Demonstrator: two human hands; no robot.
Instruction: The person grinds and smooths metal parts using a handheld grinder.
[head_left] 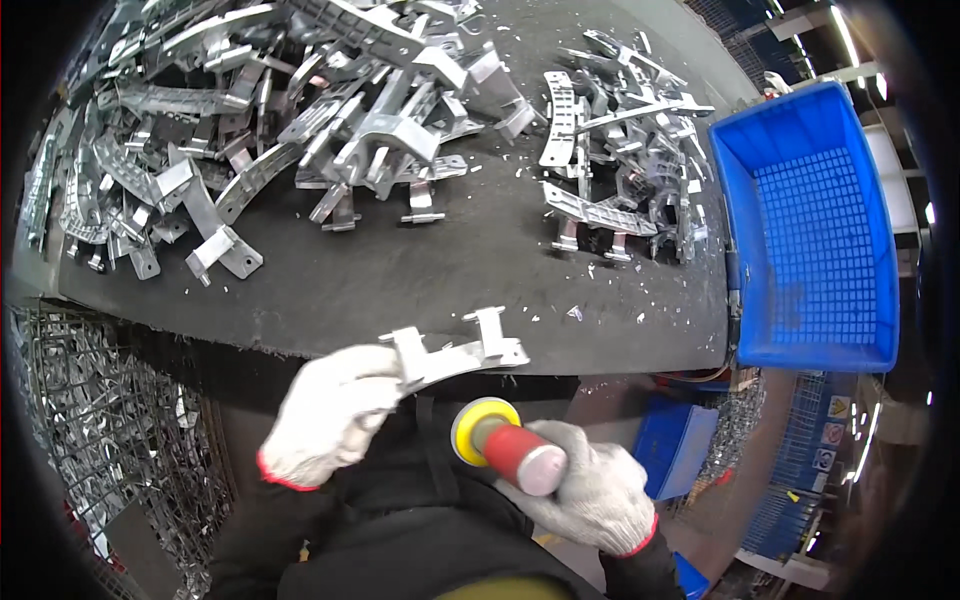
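Note:
My left hand (335,410), in a white knit glove with a red cuff, is closed on one end of a silver cast metal bracket (450,362). Two upright tabs stand up from the bracket, which I hold at the table's near edge. My right hand (590,487), gloved the same way, wraps around a small disc sander with a red body (523,455) and a round yellow pad (482,425). The pad is to the right of my left hand, below the bracket and apart from it. Part of my right fingers is hidden behind the sander.
A large heap of similar brackets (380,130) covers the far left of the dark table (430,270); a smaller pile (630,150) lies at the right. Beyond the right edge stands a blue crate (810,230). A wire cage (110,430) full of metal parts is at the lower left.

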